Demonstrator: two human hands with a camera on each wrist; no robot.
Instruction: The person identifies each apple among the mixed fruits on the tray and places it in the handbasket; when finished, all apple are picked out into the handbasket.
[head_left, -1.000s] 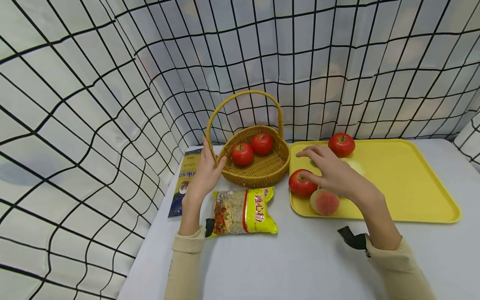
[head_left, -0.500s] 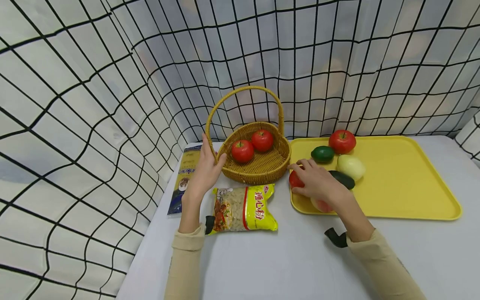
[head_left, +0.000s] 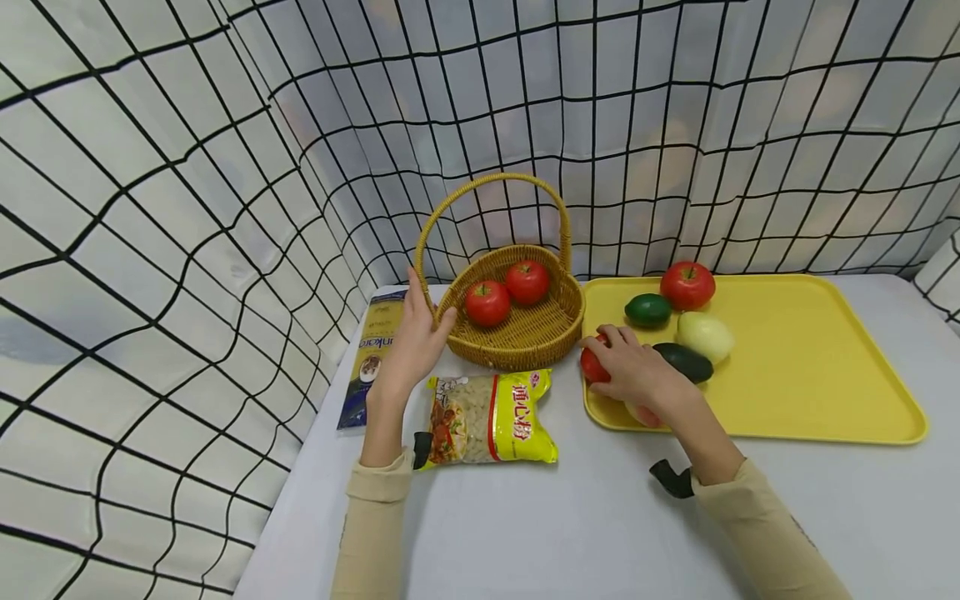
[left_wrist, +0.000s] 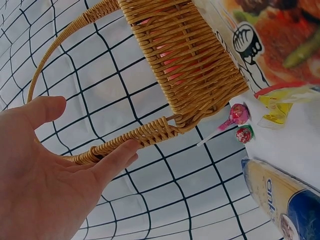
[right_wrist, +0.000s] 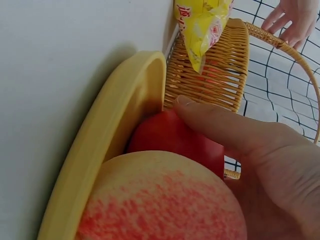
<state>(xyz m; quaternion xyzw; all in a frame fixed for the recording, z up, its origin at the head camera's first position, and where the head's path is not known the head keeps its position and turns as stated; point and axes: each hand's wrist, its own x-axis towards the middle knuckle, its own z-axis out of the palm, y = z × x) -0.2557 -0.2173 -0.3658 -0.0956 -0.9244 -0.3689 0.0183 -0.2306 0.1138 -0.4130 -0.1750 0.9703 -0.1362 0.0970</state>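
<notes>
Your right hand (head_left: 633,371) has closed round the tomato (head_left: 592,365) at tray's (head_left: 825,400) near-left corner | smooth, firm-looking: cup its sides | left hand (head_left: 415,337) fingers relaxed against basket (head_left: 525,342) handle.

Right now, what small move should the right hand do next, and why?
Probably lift the tomato straight up, clear of the yellow tray. The right hand already curls over it, a peach lies close against it, and the left hand steadies the basket nearby.

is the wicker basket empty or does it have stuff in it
Not empty: the woven wicker basket with the arched handle holds two red tomatoes, side by side on its bottom, with room left around them.
</notes>
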